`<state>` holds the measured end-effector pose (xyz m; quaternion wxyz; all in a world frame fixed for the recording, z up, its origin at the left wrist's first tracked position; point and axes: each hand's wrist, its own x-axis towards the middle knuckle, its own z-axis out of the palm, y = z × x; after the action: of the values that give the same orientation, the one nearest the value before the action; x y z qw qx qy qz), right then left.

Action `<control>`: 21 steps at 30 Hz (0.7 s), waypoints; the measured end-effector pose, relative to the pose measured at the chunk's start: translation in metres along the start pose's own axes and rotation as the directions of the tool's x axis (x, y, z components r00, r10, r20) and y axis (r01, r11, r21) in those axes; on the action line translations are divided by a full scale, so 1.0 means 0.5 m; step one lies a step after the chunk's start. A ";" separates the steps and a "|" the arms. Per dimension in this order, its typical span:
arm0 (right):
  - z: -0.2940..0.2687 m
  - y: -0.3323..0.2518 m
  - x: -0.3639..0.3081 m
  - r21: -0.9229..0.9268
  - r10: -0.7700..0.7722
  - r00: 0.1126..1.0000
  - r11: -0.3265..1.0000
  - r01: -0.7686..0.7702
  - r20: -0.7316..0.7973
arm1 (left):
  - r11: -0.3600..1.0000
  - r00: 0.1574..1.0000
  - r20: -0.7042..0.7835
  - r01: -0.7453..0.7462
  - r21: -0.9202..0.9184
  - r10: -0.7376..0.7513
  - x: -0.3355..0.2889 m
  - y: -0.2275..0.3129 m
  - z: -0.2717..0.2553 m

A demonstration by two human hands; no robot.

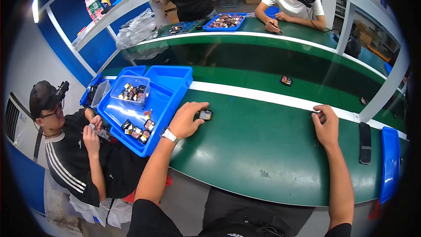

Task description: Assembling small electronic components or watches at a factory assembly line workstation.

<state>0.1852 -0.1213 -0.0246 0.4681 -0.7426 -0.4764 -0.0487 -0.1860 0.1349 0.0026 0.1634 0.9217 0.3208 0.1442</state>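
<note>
My left hand (187, 118), with a metal watch on its wrist, is over the green work surface beside the blue tray. Its thumb and forefinger curve round a small black-and-grey square device (205, 114), which lies between their tips. Farther right, my right hand (326, 123) rests near the white strip at the back of the table. Its fingers are curled toward the thumb, with a dark spot between them; what they hold, if anything, is hidden.
Blue trays (186, 79) on the left hold a clear box (131, 91) and several small devices (137, 132). A black strap-like object (365, 142) and another blue tray (390, 162) are at the right. Beyond the strip, a device (286, 80) sits on the green belt. A co-worker (70, 149) sits at left.
</note>
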 end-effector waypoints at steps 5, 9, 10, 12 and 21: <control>0.008 -0.072 -0.014 0.112 -0.165 0.976 0.982 0.149 0.144 | 0.893 0.903 0.047 -0.412 -0.183 0.427 0.032 0.119 0.074; 0.025 -0.090 -0.033 0.163 -0.158 0.891 0.982 0.096 0.426 | 0.782 0.766 0.223 -0.512 -0.356 0.603 0.082 0.242 0.125; 0.030 -0.088 -0.033 0.189 -0.205 0.881 0.973 0.134 0.426 | 0.764 0.749 0.220 -0.529 -0.370 0.625 0.091 0.262 0.129; 0.020 -0.078 -0.035 0.221 -0.196 0.827 0.971 0.090 0.527 | 0.703 0.685 0.221 -0.579 -0.414 0.694 0.106 0.292 0.141; -0.006 -0.091 -0.031 0.233 -0.215 0.759 0.969 0.086 0.615 | 0.803 0.801 0.196 -0.482 -0.350 0.566 0.092 0.283 0.170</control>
<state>0.1436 -0.1291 -0.0015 0.3429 -0.6259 -0.6672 0.2133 -0.0427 0.0417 -0.0112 0.2916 0.9522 -0.0012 0.0911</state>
